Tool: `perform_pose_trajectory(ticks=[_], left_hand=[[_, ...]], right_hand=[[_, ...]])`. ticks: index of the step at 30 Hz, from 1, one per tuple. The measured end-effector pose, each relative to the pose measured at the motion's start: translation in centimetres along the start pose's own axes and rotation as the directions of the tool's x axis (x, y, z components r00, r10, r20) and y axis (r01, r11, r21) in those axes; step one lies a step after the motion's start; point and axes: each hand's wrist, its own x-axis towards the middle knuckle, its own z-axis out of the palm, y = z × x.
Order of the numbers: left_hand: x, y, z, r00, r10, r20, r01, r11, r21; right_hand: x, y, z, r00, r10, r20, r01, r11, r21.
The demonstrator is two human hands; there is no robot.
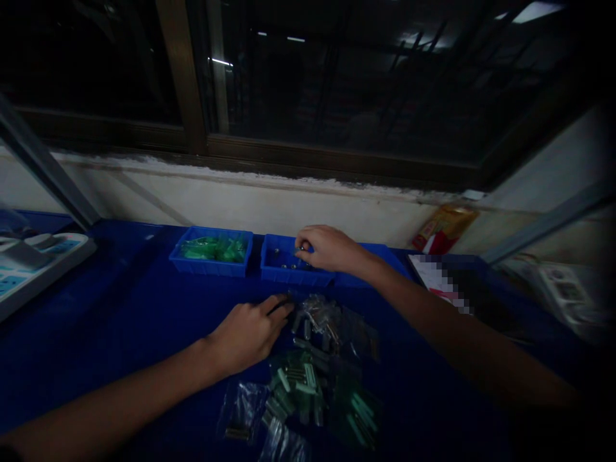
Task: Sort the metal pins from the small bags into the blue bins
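Note:
My right hand (325, 248) reaches into a small blue tray (283, 274) at the back of the table, its fingertips pinched over small metal pieces inside; what sits between them is too small to make out. My left hand (250, 333) rests knuckles-up on the blue table, fingers curled and pressed onto a dark part at the edge of a pile of clear plastic bags (315, 372) holding grey and green parts. A second blue tray (212, 251), filled with green parts, stands to the left of the first.
A white device with buttons (33, 266) sits at the far left. A printed sheet (440, 279) and a red-and-yellow packet (440, 231) lie at the right by the wall. A white power strip (561, 295) is at far right. A dark window spans the back.

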Motion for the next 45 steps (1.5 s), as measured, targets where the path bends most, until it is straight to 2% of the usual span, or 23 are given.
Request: perform_pose_trajectory(ticks=[3, 6, 9, 14, 17, 20, 23, 26, 27, 29, 30, 33, 35, 37, 39, 41, 43, 45], left_hand=[[-0.6, -0.2, -0.2, 0.991, -0.129, -0.028, 0.129, 0.992, 0.002], [-0.8, -0.3, -0.3, 0.979, -0.200, -0.035, 0.200, 0.980, 0.012], [-0.8, -0.6, -0.1, 0.973, -0.224, -0.051, 0.222, 0.974, -0.037], [-0.9, -1.2, 0.1, 0.942, -0.311, -0.125, 0.273, 0.928, -0.252], [-0.8, -1.6, 0.2, 0.924, -0.339, -0.176, 0.254, 0.889, -0.380], [-0.7, -2.0, 0.2, 0.910, -0.355, -0.215, 0.218, 0.849, -0.481], [-0.5, -2.2, 0.1, 0.888, -0.384, -0.253, 0.197, 0.814, -0.546], [-0.6, -2.2, -0.2, 0.880, -0.411, -0.237, 0.184, 0.757, -0.627], [-0.7, -2.1, -0.3, 0.883, -0.407, -0.235, 0.170, 0.742, -0.648], [-0.9, -1.6, -0.5, 0.891, -0.367, -0.267, 0.115, 0.752, -0.649], [-1.1, -1.4, -0.6, 0.894, -0.332, -0.300, 0.076, 0.773, -0.630], [-1.6, -0.4, -0.7, 0.908, -0.184, -0.376, -0.061, 0.831, -0.553], [-1.8, 0.1, -0.6, 0.927, -0.061, -0.369, -0.155, 0.836, -0.526], [-2.0, 0.4, -0.5, 0.942, 0.065, -0.330, -0.238, 0.822, -0.517], [-2.0, 0.5, -0.3, 0.944, 0.150, -0.293, -0.287, 0.811, -0.509], [-1.9, 0.4, -0.3, 0.948, 0.184, -0.259, -0.293, 0.818, -0.495], [-1.8, 0.3, -0.4, 0.955, 0.172, -0.242, -0.271, 0.836, -0.477], [-1.8, 0.2, -0.6, 0.961, 0.136, -0.242, -0.240, 0.845, -0.478]], right_hand=[[1.9, 0.0, 0.3, 0.993, 0.001, 0.114, 0.012, 0.994, -0.112], [3.0, -0.6, 0.1, 0.979, 0.018, 0.204, 0.024, 0.979, -0.202], [3.8, -1.0, 0.2, 0.959, 0.021, 0.281, 0.051, 0.968, -0.245], [4.3, -1.3, 1.3, 0.950, 0.016, 0.311, 0.076, 0.957, -0.281], [4.3, -1.5, 1.9, 0.946, 0.013, 0.323, 0.082, 0.957, -0.278], [4.4, -1.4, 1.4, 0.938, 0.025, 0.345, 0.069, 0.963, -0.259], [4.1, -0.9, -0.3, 0.952, 0.011, 0.306, 0.040, 0.987, -0.158], [1.7, -1.5, -1.8, 0.995, -0.004, 0.096, -0.003, 0.997, 0.078], [0.3, -2.1, -1.9, 0.999, 0.029, 0.028, -0.034, 0.980, 0.197], [-3.3, -4.0, -1.0, 0.985, 0.158, -0.076, -0.105, 0.878, 0.466], [-5.2, -5.2, -0.2, 0.973, 0.216, -0.079, -0.133, 0.810, 0.571], [-10.3, -8.1, 2.5, 0.940, 0.336, 0.050, -0.256, 0.604, 0.755], [-12.1, -9.1, 3.7, 0.910, 0.409, 0.065, -0.281, 0.497, 0.821], [-12.6, -9.4, 4.3, 0.888, 0.458, 0.040, -0.256, 0.420, 0.871], [-12.4, -9.2, 4.6, 0.884, 0.467, 0.023, -0.226, 0.385, 0.895], [-12.0, -9.0, 4.8, 0.889, 0.458, 0.010, -0.214, 0.395, 0.893], [-11.8, -8.8, 5.1, 0.884, 0.466, -0.045, -0.195, 0.454, 0.869], [-11.9, -8.8, 5.2, 0.868, 0.464, -0.177, -0.136, 0.565, 0.814]])
